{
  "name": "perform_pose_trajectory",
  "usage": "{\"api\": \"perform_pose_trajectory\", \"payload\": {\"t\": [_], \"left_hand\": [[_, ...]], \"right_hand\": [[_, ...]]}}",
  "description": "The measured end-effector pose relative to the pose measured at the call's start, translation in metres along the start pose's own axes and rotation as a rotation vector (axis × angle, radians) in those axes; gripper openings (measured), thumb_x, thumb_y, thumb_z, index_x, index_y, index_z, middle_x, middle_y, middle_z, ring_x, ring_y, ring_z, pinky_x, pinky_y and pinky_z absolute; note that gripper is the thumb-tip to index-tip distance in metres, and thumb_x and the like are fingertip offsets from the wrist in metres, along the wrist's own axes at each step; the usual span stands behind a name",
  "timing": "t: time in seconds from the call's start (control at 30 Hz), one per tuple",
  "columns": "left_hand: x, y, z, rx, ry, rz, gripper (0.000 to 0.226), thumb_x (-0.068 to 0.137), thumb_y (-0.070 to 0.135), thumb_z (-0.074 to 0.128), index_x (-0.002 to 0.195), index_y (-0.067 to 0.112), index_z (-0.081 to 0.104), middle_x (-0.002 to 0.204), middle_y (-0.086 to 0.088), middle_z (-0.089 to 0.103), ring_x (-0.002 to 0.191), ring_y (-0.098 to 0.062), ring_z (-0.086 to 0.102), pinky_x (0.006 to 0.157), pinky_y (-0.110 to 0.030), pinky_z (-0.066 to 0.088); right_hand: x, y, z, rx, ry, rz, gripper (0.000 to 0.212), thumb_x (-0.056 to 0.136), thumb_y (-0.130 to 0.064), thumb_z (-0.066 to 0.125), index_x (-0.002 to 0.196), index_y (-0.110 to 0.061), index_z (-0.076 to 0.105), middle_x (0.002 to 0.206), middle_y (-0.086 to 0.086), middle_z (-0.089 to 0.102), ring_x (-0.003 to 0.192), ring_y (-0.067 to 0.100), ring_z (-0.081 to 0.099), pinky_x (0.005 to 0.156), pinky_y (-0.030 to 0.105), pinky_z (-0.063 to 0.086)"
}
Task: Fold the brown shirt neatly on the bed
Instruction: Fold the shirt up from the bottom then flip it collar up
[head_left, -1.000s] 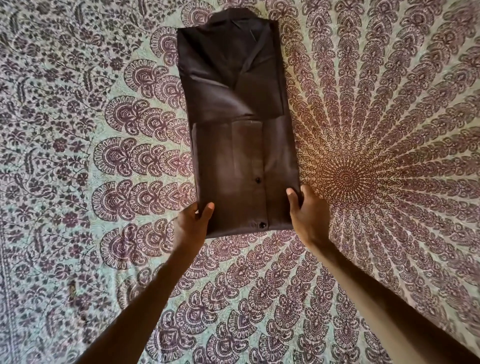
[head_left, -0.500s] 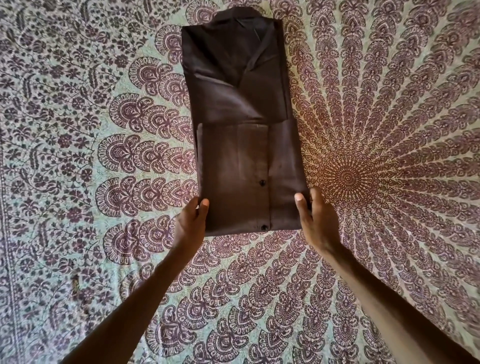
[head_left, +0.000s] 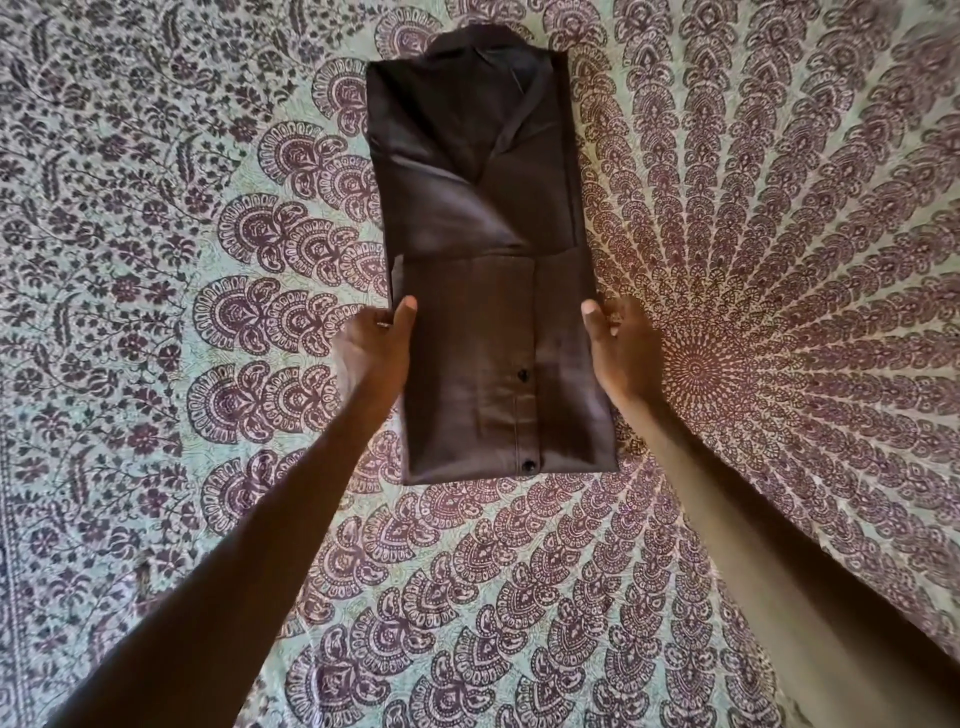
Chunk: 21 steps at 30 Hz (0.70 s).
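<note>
No readable text, labels or numbers; bedspread print seemingly pure ornament.

A home bedroom: a mandala-print bedsheet covers the bed.

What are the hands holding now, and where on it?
Both hold the brown shirt: left hand on its left side edge, right hand on its right side edge, thumbs on top.
</note>
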<state>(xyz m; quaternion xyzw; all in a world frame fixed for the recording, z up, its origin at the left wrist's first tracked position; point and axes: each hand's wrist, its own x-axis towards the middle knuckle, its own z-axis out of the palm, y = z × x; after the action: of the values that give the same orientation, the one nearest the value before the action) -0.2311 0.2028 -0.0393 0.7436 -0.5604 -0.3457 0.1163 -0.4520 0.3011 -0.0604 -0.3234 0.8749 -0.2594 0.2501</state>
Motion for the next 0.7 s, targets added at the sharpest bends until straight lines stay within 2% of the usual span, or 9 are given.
{"api": "perform_pose_trajectory", "payload": {"t": [0.1,0.2,0.27,0.33,0.43,0.5,0.57,0.63,0.7], "left_hand": [[0.033,0.011,0.008,0.000,-0.025,-0.036,0.042,0.090,0.049,0.057,0.096,0.011,0.072,0.096,-0.017,0.069,0.095,-0.031,0.063,0.071,-0.028,0.040],[0.046,0.009,0.014,-0.041,-0.020,-0.082,0.034,0.086,0.043,0.065,0.084,0.009,0.070,0.085,-0.014,0.068,0.086,-0.031,0.066,0.062,-0.027,0.038],[0.044,0.008,0.016,0.043,0.034,0.020,0.030,0.086,0.039,0.066,0.077,0.010,0.065,0.076,-0.011,0.066,0.074,-0.029,0.064,0.058,-0.026,0.034],[0.044,0.003,0.016,0.170,0.090,0.224,0.025,0.088,0.034,0.064,0.089,0.009,0.061,0.088,-0.014,0.066,0.076,-0.028,0.059,0.059,-0.030,0.037],[0.057,-0.014,0.006,0.202,0.068,0.620,0.022,0.092,0.021,0.056,0.109,0.010,0.048,0.107,-0.014,0.051,0.088,-0.031,0.052,0.067,-0.040,0.045],[0.069,-0.032,-0.006,0.311,-0.004,1.001,0.015,0.094,0.009,0.047,0.108,0.012,0.047,0.107,-0.016,0.052,0.091,-0.033,0.053,0.080,-0.044,0.043],[0.079,-0.052,-0.018,0.460,-0.101,1.356,0.028,0.088,0.001,0.042,0.112,0.009,0.054,0.109,-0.019,0.060,0.096,-0.034,0.056,0.085,-0.044,0.041],[0.093,-0.067,-0.028,0.585,-0.225,1.568,0.040,0.081,-0.002,0.050,0.118,0.006,0.061,0.114,-0.017,0.064,0.104,-0.032,0.056,0.093,-0.042,0.038],[0.105,-0.070,-0.035,0.643,-0.278,1.658,0.040,0.083,0.005,0.059,0.122,0.009,0.064,0.118,-0.011,0.066,0.108,-0.032,0.059,0.098,-0.043,0.039]], "right_hand": [[0.029,-0.014,0.004,0.078,-0.011,0.027,0.032,0.095,-0.033,0.060,0.112,-0.006,0.059,0.092,-0.004,0.061,0.080,0.012,0.055,0.056,0.018,0.030],[0.043,-0.018,0.005,0.072,0.023,0.096,0.030,0.089,-0.029,0.068,0.111,-0.010,0.060,0.101,0.002,0.067,0.084,0.016,0.060,0.066,0.021,0.038],[0.043,-0.021,0.009,-0.010,0.051,0.116,0.031,0.089,-0.032,0.068,0.110,-0.012,0.059,0.101,0.005,0.069,0.086,0.022,0.065,0.066,0.025,0.038],[0.039,-0.023,0.011,-0.186,0.091,0.042,0.032,0.091,-0.035,0.064,0.112,-0.013,0.055,0.098,0.006,0.070,0.086,0.027,0.066,0.063,0.028,0.037],[0.041,-0.008,0.006,-0.326,0.158,-0.364,0.027,0.092,-0.026,0.063,0.113,-0.012,0.053,0.100,0.006,0.064,0.085,0.023,0.061,0.063,0.031,0.044],[0.047,0.013,-0.004,-0.388,0.081,-0.644,0.027,0.087,-0.009,0.066,0.113,-0.011,0.057,0.107,0.008,0.059,0.092,0.022,0.055,0.073,0.036,0.051],[0.055,0.035,-0.015,-0.484,-0.012,-0.900,0.040,0.078,0.004,0.068,0.115,-0.009,0.062,0.113,0.012,0.060,0.100,0.026,0.054,0.083,0.037,0.053],[0.063,0.052,-0.025,-0.574,-0.121,-1.106,0.048,0.073,0.009,0.061,0.119,-0.006,0.065,0.119,0.015,0.062,0.110,0.028,0.051,0.091,0.042,0.050],[0.073,0.061,-0.032,-0.655,-0.210,-1.197,0.050,0.075,0.009,0.056,0.121,-0.008,0.065,0.124,0.013,0.063,0.117,0.029,0.051,0.096,0.046,0.049]]}}
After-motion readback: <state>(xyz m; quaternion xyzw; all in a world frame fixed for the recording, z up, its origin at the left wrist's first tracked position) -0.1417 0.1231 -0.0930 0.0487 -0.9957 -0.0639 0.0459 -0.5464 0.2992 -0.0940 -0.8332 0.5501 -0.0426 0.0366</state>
